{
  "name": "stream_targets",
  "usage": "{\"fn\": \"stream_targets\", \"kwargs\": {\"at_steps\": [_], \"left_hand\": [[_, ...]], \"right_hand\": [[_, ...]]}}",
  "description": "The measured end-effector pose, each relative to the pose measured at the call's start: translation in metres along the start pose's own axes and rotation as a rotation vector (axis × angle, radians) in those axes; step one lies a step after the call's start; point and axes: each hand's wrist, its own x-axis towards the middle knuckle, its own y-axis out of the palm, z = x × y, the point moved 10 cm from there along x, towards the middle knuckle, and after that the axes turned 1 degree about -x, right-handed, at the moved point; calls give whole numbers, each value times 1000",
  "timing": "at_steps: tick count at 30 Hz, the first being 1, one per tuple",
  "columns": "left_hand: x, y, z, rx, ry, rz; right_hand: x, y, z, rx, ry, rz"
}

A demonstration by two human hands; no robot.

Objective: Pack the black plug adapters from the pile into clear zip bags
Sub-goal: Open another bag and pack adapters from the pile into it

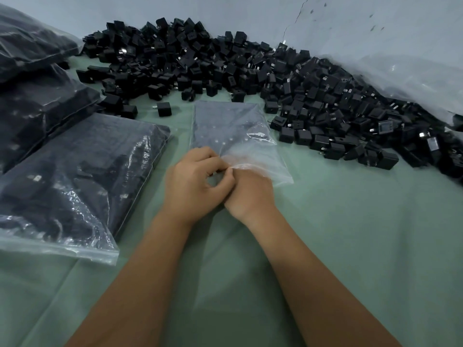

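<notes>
Both hands, left hand [198, 176] and right hand [250, 194], pinch the near mouth of the clear plastic zip bag [233, 136], whose long axis runs away toward the heap of black plug adapters [250, 68] just beyond its far end.

A pale green cloth [350, 234], creased in long folds, covers the desk. Behind it stands a light blue-grey wall [225, 8], marked by a thin crack [298, 13] and dark specks under flat, even light.

Both hands [220, 186] pinch zip bag [230, 131] mouth beside adapter pile [250, 71].
</notes>
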Motion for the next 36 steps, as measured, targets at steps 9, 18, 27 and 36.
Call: {"fn": "stream_targets", "kwargs": {"at_steps": [9,18,27,36], "left_hand": [[0,5,10,42,-46,38],[-1,31,50,184,-260,233],[1,42,50,257,-268,307],[0,42,54,216,-295,321]], "right_hand": [[8,16,-1,6,-9,149],[-38,-107,-28,302,-256,-798],[-54,-71,-274,394,1186,-332],[-20,-46,-187,277,518,-316]]}}
